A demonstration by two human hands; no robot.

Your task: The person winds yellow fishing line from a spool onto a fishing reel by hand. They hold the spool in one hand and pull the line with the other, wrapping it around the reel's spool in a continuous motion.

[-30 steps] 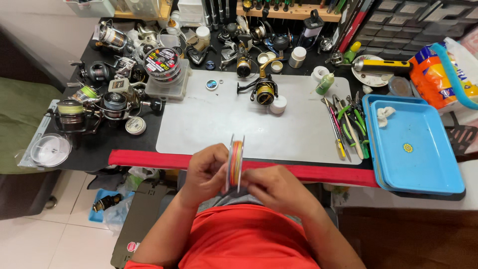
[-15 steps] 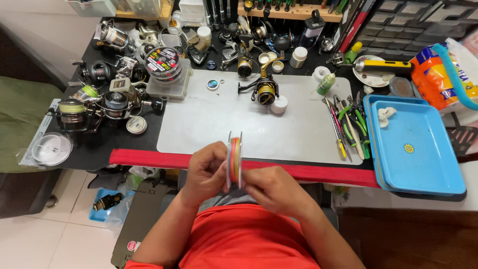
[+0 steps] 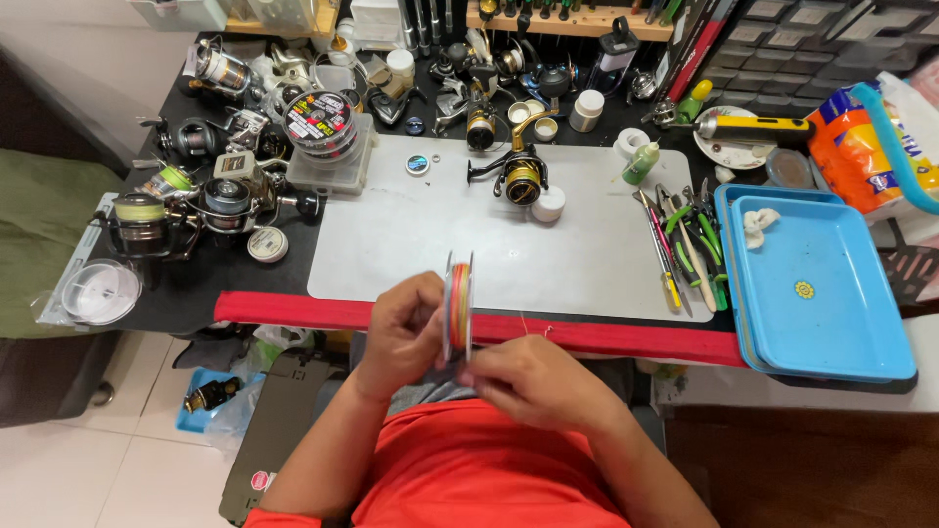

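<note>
A clear plastic spool of multicoloured fishing line (image 3: 459,303) stands on edge just in front of the table's red front edge (image 3: 293,311). My left hand (image 3: 406,332) grips the spool's left side. My right hand (image 3: 533,376) is below and to the right of the spool, fingertips pinched at its lower rim; a thin strand of line runs up from it. On the grey mat (image 3: 411,240) beyond sits a black and gold spinning reel (image 3: 518,176) next to a small white cap (image 3: 548,204).
Several fishing reels (image 3: 210,191) and a stack of line spools (image 3: 318,122) crowd the left of the table. Pliers and hand tools (image 3: 685,244) lie right of the mat, beside a blue tray (image 3: 831,323). A small green bottle (image 3: 641,164) stands at the mat's far right.
My right hand has slid down and away from the spool's right face to its lower rim, drawing out a thin strand. The spool has risen slightly.
</note>
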